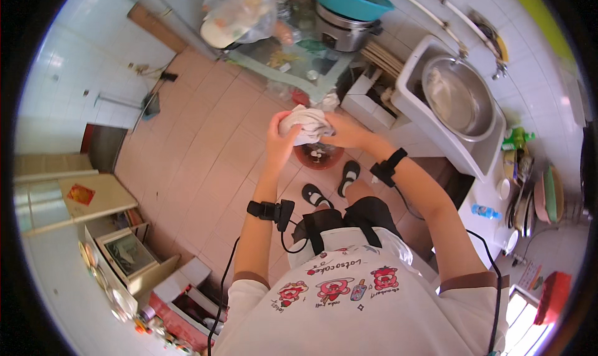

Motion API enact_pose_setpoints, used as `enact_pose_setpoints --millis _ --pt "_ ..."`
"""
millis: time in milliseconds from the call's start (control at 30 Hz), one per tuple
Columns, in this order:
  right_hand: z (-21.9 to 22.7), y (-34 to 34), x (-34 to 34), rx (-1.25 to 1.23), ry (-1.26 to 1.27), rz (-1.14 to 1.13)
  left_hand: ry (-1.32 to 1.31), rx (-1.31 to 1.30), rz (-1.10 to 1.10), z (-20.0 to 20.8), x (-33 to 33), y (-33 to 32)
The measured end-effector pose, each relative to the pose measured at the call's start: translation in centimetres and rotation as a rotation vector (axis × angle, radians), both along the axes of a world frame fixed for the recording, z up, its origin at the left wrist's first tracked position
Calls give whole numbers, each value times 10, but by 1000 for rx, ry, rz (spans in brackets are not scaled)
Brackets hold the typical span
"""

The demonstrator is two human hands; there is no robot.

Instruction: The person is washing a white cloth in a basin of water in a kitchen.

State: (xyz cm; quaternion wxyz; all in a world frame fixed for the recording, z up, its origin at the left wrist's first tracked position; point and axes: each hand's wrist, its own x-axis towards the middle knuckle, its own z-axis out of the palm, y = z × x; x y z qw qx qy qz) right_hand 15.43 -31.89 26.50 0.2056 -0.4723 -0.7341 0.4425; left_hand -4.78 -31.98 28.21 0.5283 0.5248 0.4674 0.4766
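Note:
A crumpled white cloth (306,123) is bunched up between my two hands at the middle of the view. My left hand (282,135) grips it from the left, thumb across its near side. On the other side my right hand (346,132) holds the cloth's right end, its fingertips partly hidden by the folds. Directly below the cloth, a reddish round bin (319,161) stands on the floor with some light-coloured bits inside; the cloth and hands cover its far part.
A white sink (406,75) holding a metal basin (484,120) is at the right. Ahead, a glass-topped table (255,62) carries plastic bags (249,10), and a rice cooker (346,33) sits under a blue basin (364,6). My feet (330,188) are just behind the bin.

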Motion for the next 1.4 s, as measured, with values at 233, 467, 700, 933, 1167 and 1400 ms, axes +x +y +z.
enact_pose_setpoints --millis 233,467,700,933,1167,1400 --pt "15 9 -98 -35 401 15 112 34 206 36 -78 -25" --pt "68 15 -118 47 443 -85 417 237 208 24 -96 -36" --pt "98 17 -102 -3 705 -139 504 206 153 17 -85 -13" --pt "152 26 -68 -20 895 -286 170 -50 141 13 -76 0" --pt "135 29 -34 -166 775 -626 17 -114 101 21 -68 13" --pt "90 31 -2 -319 830 -612 -322 -168 -1 68 -70 29"
